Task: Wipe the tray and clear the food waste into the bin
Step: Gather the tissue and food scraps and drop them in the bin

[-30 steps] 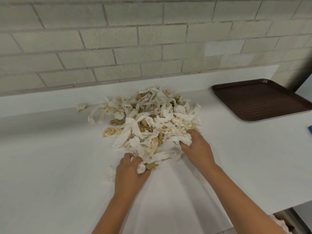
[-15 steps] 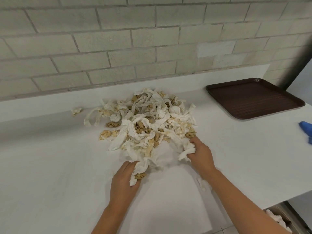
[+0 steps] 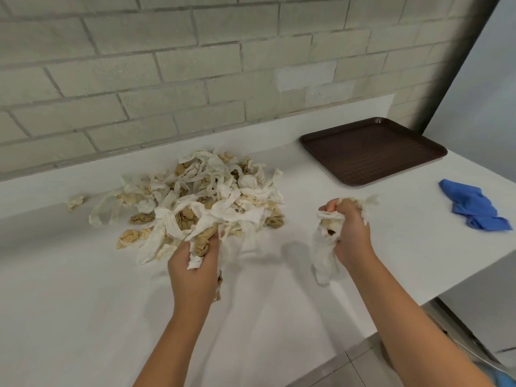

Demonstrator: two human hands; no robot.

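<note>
Nearest to us, our left hand (image 3: 192,270) reaches over the white counter (image 3: 83,303) with its fingers curled round a clump of stained paper scraps (image 3: 201,247) at the near edge of the heap. The clump runs into the strips behind it. Our right hand (image 3: 352,233) is off to the right of the heap and apart from it. Its fingers are clenched round a bunch of white paper strips (image 3: 324,247) that hangs below the fist. We cannot tell whether the lower end of the bunch touches the counter.

Beyond our hands the heap of waste (image 3: 206,191) lies on the middle of the counter, torn white strips mixed with brown-stained crumpled wads. One small scrap (image 3: 75,201) lies by itself to the left of it. To the right, near the counter's edge, we see a crumpled blue cloth (image 3: 474,208).

Farther back on the right, the dark brown tray (image 3: 371,152) sits flat on the counter, well apart from the heap. Behind everything rises a pale brick wall (image 3: 195,65).
</note>
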